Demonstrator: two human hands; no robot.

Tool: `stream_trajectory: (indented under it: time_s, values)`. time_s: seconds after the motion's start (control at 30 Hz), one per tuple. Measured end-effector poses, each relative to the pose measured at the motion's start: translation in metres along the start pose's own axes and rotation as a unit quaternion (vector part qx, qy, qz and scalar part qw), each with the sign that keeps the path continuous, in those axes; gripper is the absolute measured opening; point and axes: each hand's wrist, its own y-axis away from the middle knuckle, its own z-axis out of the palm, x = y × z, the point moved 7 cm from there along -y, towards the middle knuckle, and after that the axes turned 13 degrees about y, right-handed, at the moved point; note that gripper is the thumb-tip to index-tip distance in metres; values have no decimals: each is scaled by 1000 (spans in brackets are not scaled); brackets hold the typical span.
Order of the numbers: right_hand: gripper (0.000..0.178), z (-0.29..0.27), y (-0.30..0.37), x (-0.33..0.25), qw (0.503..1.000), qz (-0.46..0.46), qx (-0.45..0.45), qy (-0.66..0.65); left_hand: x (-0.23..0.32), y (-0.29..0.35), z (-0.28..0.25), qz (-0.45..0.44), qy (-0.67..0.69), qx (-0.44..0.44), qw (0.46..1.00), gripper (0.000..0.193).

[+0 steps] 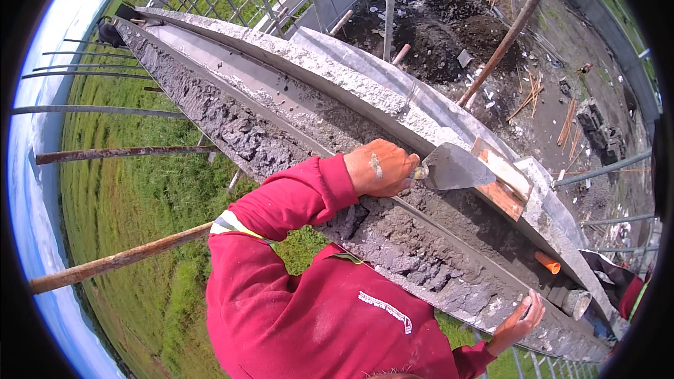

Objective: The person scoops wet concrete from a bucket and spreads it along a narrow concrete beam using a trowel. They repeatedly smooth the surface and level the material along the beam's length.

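Note:
My left hand [382, 168], with a pale smear of mortar on its back, is closed round the handle of a pointed trowel [453, 167]. The metal blade extends to the right over a concrete channel, its tip beside a reddish wooden board [504, 193] on the far side. My right hand [518, 317] lies on the near edge of the channel at lower right, fingers outstretched, with no tool in them. Rough wet-looking mortar [393, 238] covers the near ledge below my left hand. Inside the channel, an orange pipe [547, 262] sticks out at the right.
The long concrete channel [246, 81] stands high above the ground. Scaffold poles [119, 258] jut out at left; another pole [509, 35] slants across upper right. A co-worker's red sleeve [630, 298] shows at the right edge. Dark soil and debris [435, 42] lie below.

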Motion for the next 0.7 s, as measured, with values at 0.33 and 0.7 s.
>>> stream_trajectory:
  time_s: [0.33, 0.7]
  values:
    - [38, 13, 5, 20, 999, 17, -19, 31, -3, -1, 7, -1, -1, -2, 1000, 39]
    - [24, 36, 44, 50, 984, -37, 49, 167, -3, -1, 7, -8, 10, -1, 1000, 38]
